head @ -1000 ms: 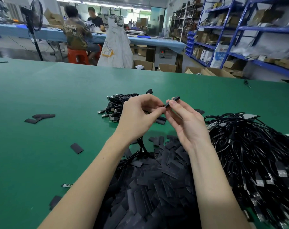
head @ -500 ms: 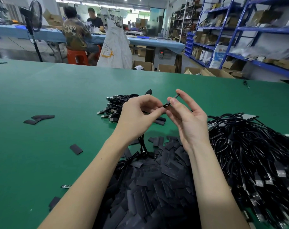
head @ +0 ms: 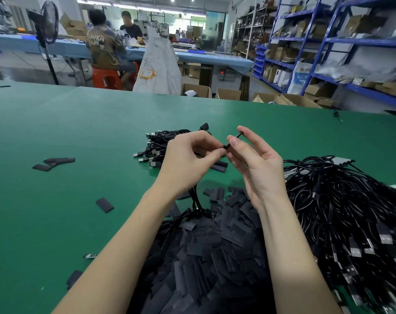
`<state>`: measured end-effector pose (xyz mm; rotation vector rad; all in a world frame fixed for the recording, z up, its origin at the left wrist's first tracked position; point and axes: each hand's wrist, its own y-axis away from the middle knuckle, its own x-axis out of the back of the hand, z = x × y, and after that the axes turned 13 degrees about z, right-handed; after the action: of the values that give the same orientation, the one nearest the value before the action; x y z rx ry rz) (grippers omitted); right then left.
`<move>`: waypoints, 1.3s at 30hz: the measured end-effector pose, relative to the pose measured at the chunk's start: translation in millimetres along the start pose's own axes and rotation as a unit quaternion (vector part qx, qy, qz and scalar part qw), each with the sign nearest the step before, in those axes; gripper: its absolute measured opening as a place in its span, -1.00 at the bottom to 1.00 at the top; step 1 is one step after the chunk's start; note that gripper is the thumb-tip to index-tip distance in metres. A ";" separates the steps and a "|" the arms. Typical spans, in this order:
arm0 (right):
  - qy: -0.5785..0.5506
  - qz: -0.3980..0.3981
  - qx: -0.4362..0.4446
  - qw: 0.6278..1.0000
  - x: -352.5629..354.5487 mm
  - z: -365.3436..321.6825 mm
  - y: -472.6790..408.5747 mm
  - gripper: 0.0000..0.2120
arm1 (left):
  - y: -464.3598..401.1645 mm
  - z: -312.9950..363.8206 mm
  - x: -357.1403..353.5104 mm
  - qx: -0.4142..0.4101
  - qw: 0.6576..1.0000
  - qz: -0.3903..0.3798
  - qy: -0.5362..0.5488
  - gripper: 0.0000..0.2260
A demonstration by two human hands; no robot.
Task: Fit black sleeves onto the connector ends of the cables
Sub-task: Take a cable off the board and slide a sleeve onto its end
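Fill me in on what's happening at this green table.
A person is fitting a black sleeve onto a cable end. The left hand pinches the cable at its connector end, and the right hand holds the sleeve by its fingertips, fingers spread. A heap of loose sleeves lies in front, a big tangle of cables on the right, and a smaller bundle beyond the hands.

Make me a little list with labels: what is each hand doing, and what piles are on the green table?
left hand: pinching a cable end, cable hanging below it
right hand: holding a black sleeve by thumb and forefinger, other fingers spread
sleeve on connector: cannot tell, the joint is hidden by fingertips
near pile: loose black sleeves
right pile: tangled cables
far pile: cables behind the hands
table: green, with a few stray sleeves
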<state>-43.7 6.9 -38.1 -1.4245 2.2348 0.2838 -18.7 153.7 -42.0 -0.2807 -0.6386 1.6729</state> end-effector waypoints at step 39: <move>0.468 -0.089 0.027 0.879 44.2 48.9 -19.4 -0.90 | -104.1 -41.5 -19.1 -0.111 0.951 0.072 -0.280 -0.79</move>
<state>-28.2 -16.6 -100.8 -1.9915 2.7279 -0.6804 93.1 154.6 -21.4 -0.0025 -1.2621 1.8324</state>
